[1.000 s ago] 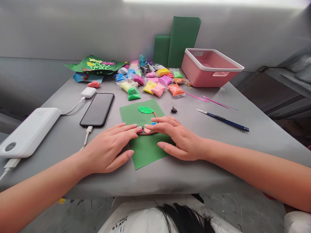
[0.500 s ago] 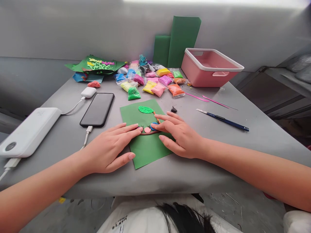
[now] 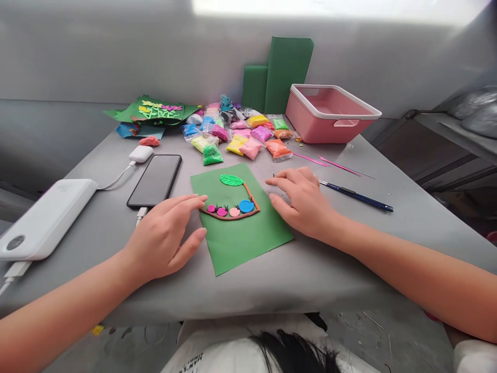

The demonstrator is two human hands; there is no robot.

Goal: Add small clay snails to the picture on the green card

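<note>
A green sheet of card (image 3: 248,248) lies on the table between my hands. On it are a brown clay strip (image 3: 233,218), an orange clay stem (image 3: 251,196), a green clay leaf (image 3: 232,180), and a row of clay discs: a coiled blue one (image 3: 246,206), a pale pink one (image 3: 234,212) and magenta ones (image 3: 222,212). My left hand (image 3: 166,235) is open, its fingertips at the card's left edge. Beside the right edge, my right hand (image 3: 301,204) is open with slightly bent fingers. It mostly hides a small black lump.
Bagged coloured clay (image 3: 250,147) lies at the back beside a pink basket (image 3: 322,124). A craft knife (image 3: 355,194) and pink tools (image 3: 341,166) are on the right. Left are a phone (image 3: 155,181), a power bank (image 3: 46,220), a white case (image 3: 140,154) and finished paper pieces (image 3: 159,111).
Both hands have come off the clay pieces and moved apart, left hand leftward and right hand rightward. The discs and strip are now uncovered.
</note>
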